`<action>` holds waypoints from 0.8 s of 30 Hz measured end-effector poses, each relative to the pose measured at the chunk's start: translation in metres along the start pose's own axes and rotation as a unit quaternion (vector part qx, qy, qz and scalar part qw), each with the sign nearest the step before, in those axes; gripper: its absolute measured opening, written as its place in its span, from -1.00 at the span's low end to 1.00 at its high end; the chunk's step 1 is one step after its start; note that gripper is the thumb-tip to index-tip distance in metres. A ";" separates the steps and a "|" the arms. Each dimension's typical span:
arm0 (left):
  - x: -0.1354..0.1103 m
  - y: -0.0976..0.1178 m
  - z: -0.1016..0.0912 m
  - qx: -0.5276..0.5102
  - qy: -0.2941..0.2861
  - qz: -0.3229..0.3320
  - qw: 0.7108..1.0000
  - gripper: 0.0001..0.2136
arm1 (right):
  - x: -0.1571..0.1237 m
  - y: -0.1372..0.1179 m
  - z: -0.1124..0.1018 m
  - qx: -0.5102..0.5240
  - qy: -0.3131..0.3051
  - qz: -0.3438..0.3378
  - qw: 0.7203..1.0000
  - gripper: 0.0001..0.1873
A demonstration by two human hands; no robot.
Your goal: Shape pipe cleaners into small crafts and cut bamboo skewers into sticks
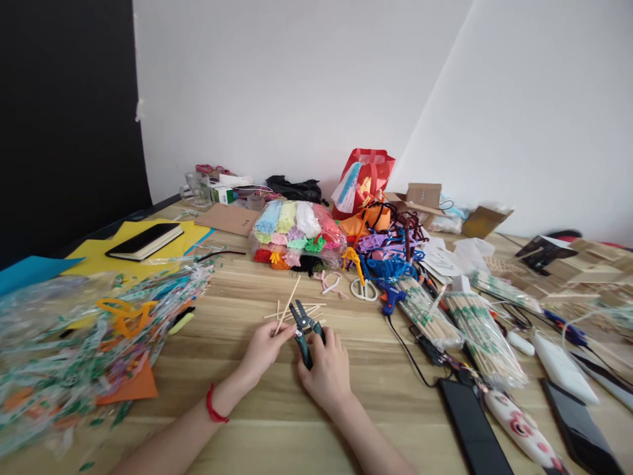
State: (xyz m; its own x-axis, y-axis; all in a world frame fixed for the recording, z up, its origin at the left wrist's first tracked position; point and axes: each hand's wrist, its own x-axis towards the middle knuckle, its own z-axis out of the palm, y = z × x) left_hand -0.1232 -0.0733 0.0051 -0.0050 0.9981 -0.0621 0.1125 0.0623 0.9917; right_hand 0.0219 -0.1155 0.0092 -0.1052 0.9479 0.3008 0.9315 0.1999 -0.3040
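Note:
My left hand, with a red cord on its wrist, pinches a thin wooden stick that slants up and to the right. Dark green-handled pliers, which look like wire strippers, are gripped in my right hand. Their jaws are spread and point up and left, close beside the stick. Whether they touch it I cannot tell. Just behind the pliers, several loose wooden sticks lie crossed on the wooden table.
Plastic wrappers and scraps cover the left side. Ahead sits a bag of coloured pipe cleaners. To the right are a blue glue gun, packs of wooden sticks and a black phone. A notebook rests on yellow paper.

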 end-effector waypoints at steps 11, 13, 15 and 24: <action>0.001 -0.004 0.001 -0.023 -0.047 -0.048 0.997 -0.63 | 0.001 0.005 0.015 0.157 -0.009 0.069 0.985 -0.82; 0.002 -0.002 -0.001 -0.023 -0.044 -0.025 0.998 -0.60 | 0.004 0.009 0.013 0.234 -0.018 0.096 0.967 -0.83; 0.003 -0.001 -0.003 -0.028 -0.036 0.000 0.999 -0.55 | 0.008 0.015 0.008 0.324 -0.027 0.111 0.939 -0.81; 0.007 -0.003 -0.007 0.028 -0.072 0.095 0.992 -0.63 | 0.015 0.029 -0.015 0.621 -0.139 0.085 0.767 -0.73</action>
State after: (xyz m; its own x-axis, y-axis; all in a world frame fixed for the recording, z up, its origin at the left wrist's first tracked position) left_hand -0.1307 -0.0664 0.0028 0.1623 0.9809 0.1070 0.1526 -0.1320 0.9794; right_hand 0.0524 -0.0988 0.0186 -0.2495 0.9683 0.0101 -0.0914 -0.0132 -0.9957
